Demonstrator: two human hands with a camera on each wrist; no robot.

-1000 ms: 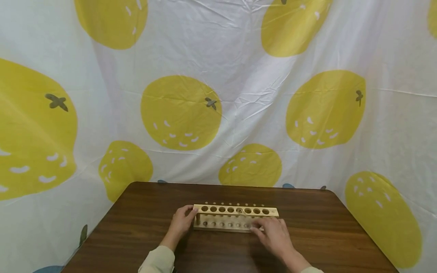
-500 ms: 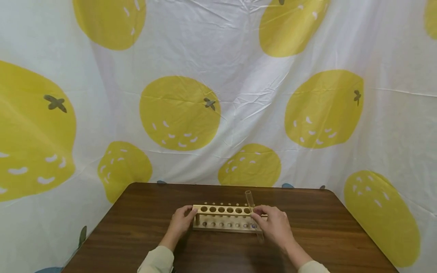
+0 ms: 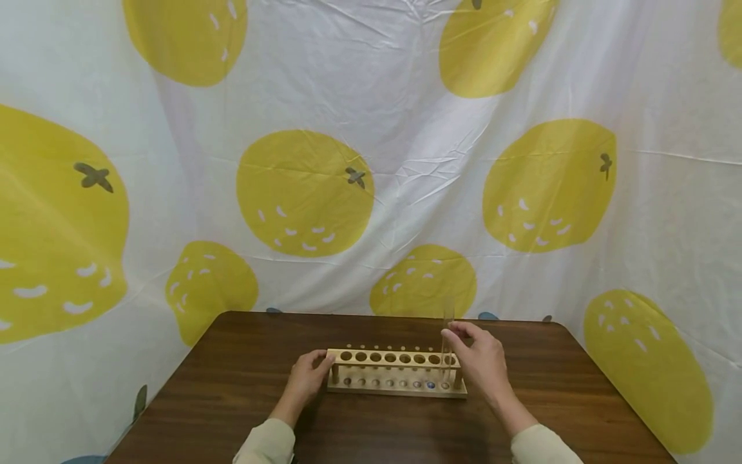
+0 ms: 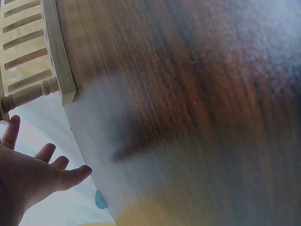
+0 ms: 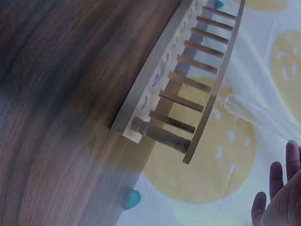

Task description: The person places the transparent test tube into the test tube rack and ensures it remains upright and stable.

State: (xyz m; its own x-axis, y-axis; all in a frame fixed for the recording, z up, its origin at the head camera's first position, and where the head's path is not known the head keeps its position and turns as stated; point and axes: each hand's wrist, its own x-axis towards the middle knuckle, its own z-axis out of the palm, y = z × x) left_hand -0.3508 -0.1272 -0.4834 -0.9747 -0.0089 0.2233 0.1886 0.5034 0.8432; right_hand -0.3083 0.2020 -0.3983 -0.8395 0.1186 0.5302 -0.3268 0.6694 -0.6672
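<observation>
A wooden test tube rack [image 3: 397, 390], with a row of holes in its top board, stands on the table. My left hand [image 3: 307, 375] holds the rack's left end at the top board, thumb in front; in the left wrist view its other fingers [image 4: 70, 177] reach out free. Pinched upright between my right thumb and fingers is a clear glass test tube [image 3: 449, 316], over the rack's right end. The right wrist view has the tube's rounded bottom [image 5: 233, 102] just above the top board, apart from it. My right hand [image 3: 482, 361] hides part of the tube.
One dimple in the rack's base shows a blue spot [image 3: 431, 385]. Pegs [image 5: 171, 120] run along the rack's back. The dark wooden table [image 3: 551, 386] ends at a white curtain [image 3: 417, 212] printed with yellow fruit.
My right hand has risen and moved right with the test tube. The tube has gone from slanting across the front of the rack to upright. The left hand stays put.
</observation>
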